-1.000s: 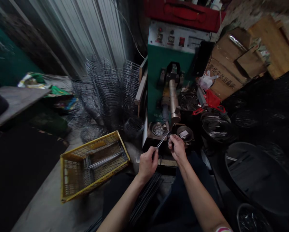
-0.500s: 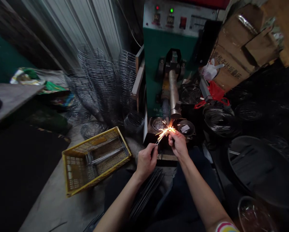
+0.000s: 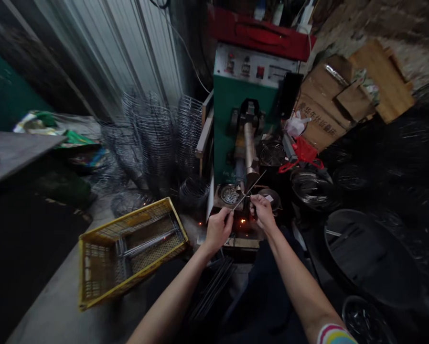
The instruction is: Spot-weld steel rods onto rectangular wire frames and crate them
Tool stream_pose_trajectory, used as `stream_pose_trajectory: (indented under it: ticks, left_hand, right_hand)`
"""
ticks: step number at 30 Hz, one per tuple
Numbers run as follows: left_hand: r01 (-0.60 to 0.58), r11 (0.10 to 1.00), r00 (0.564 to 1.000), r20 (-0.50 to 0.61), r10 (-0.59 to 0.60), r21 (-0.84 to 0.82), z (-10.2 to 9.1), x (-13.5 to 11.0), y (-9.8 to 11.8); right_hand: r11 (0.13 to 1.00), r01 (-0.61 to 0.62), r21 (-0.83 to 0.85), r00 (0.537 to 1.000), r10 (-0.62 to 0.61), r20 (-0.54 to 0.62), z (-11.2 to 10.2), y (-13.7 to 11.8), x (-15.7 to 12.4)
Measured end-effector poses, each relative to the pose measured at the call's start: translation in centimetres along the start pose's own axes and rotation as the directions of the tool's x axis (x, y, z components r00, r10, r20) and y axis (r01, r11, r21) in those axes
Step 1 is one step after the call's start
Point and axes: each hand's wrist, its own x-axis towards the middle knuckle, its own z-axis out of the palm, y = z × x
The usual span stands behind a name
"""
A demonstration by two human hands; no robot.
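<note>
green machine (image 3: 223, 129) ahead; yellow crate (image 3: 96, 272) to its left. left hand (image 3: 217, 229), right hand (image 3: 262, 211) near machine's base: left grip closed around thin rod (image 3: 255, 183) slanting up, right grip pinching small metal bit (image 3: 248, 196) beside the rod. sparks (image 3: 242, 221) below.

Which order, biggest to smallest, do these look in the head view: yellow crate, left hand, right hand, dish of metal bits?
Yellow crate: clearly largest.
Left hand, right hand: too alike to rank.
Dish of metal bits: smallest.

blocked: machine arm (image 3: 250, 148) ahead | free: between left hand (image 3: 217, 231) and crate (image 3: 134, 275)
</note>
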Motion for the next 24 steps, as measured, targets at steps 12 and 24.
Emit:
stream_pose_trajectory:
  ticks: [12,24]
  left_hand:
    - [0.073,0.995,0.996,0.046,-0.070,-0.072,-0.5,1.1,0.1]
    - [-0.208,0.961,0.959,0.232,0.163,0.184,-3.0,-1.3,-1.3]
  right_hand:
    - [1.000,0.002,-0.017,1.000,-0.001,0.019,-0.2,0.0,1.2]
    - [0.884,-0.210,-0.417,0.923,0.320,0.215,-3.9,6.3,-9.5]
